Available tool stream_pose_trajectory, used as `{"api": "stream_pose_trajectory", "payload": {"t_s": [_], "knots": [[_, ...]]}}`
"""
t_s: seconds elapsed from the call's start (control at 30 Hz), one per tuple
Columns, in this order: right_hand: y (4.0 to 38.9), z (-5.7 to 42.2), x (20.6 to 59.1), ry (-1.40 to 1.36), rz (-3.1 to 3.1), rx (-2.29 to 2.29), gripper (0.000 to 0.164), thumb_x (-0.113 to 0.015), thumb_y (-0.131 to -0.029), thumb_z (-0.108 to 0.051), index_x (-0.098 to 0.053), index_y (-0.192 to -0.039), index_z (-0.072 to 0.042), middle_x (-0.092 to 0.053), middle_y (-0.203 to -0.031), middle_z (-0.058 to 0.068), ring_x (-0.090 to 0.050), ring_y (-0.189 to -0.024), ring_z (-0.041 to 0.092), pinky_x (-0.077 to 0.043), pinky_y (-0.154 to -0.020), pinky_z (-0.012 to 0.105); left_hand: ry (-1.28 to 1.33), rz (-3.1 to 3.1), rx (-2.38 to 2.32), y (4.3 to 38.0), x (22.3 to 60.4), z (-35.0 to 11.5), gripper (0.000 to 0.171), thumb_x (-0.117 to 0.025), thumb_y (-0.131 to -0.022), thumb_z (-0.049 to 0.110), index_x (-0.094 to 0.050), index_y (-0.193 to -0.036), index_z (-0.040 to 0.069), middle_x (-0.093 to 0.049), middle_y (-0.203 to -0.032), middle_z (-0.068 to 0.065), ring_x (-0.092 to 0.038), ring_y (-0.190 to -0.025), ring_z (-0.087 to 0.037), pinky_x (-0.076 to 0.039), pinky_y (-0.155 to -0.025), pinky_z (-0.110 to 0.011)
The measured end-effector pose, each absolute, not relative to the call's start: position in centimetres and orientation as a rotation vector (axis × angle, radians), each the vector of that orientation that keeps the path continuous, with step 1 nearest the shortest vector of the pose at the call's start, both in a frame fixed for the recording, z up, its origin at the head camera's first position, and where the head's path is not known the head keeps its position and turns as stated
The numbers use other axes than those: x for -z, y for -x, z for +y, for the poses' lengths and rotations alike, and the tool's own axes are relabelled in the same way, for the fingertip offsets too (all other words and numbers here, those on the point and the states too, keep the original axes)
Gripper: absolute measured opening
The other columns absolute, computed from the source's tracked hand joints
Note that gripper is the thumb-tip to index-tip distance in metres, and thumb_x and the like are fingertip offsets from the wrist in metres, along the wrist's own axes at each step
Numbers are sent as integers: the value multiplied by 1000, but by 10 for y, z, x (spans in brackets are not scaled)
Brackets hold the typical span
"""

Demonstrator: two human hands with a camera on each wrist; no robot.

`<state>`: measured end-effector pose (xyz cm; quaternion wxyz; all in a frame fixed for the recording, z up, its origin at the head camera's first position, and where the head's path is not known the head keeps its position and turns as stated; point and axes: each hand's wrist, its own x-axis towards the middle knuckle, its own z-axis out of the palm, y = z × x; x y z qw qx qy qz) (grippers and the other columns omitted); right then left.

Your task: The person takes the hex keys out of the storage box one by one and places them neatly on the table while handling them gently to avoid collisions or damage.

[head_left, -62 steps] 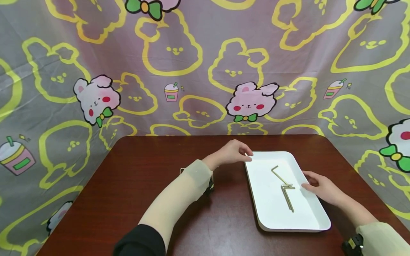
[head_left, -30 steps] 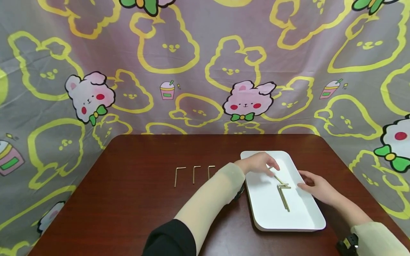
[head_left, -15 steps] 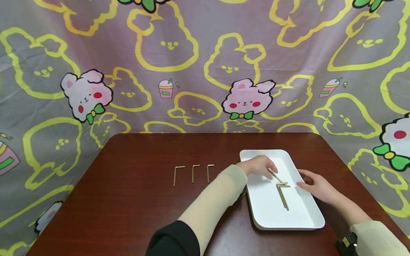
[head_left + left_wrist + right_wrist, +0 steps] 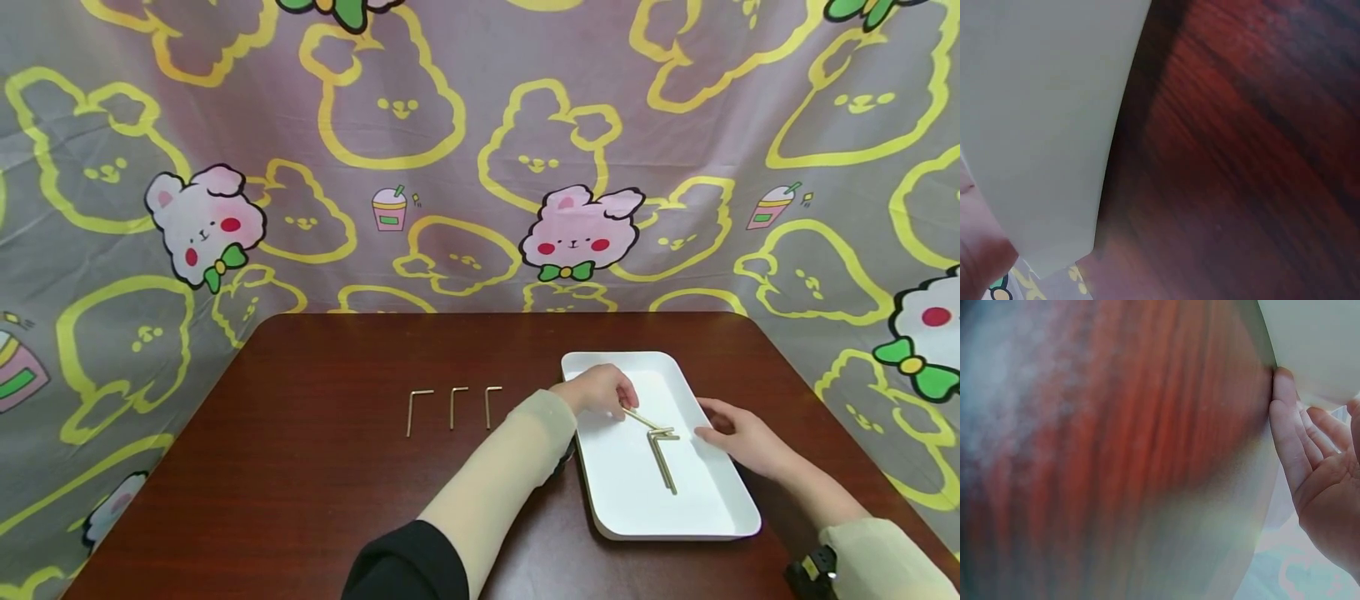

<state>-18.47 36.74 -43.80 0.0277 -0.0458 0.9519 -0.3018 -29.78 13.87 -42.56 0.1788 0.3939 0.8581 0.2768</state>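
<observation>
In the head view, my left hand reaches over the white tray and pinches one end of a brass-coloured hex key. Its other end lies against more hex keys bunched in the tray; their number is hard to tell. My right hand holds the tray's right rim, thumb over the edge and fingers along the outer wall. The right wrist view shows those fingers against the tray side. Only part of the left hand shows in the left wrist view, with the key hidden.
Three L-shaped hex keys stand apart in a row on the dark wooden table: a left one, a middle one and a right one. A patterned cloth hangs behind the table.
My left hand moved right from the tray's far left corner into the tray and took hold of a hex key. The key's held end then swung slightly left. My right hand stayed at the rim.
</observation>
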Motion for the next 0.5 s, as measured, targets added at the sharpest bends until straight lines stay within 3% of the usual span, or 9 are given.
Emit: {"api": "stream_pose_trajectory", "payload": {"t_s": [0.3, 0.5], "knots": [[185, 368, 439, 155, 2944, 941, 58, -67, -92, -16, -42, -136, 13, -59, -113, 31, -60, -91, 33, -52, -68, 39, -1090, 2528, -689, 295, 425, 137, 15, -78, -79, 2, -76, -89, 14, -65, -70, 13, -54, -66, 4, -36, -66, -10], [185, 368, 439, 159, 2949, 947, 57, -67, -92, -16, -43, -135, 13, -58, -114, 32, -60, -93, 36, -53, -69, 40, -1103, 2488, -734, 298, 427, 137, 15, -76, -79, 0, -75, -89, 11, -66, -70, 11, -56, -65, 4, -36, -69, -9]]}}
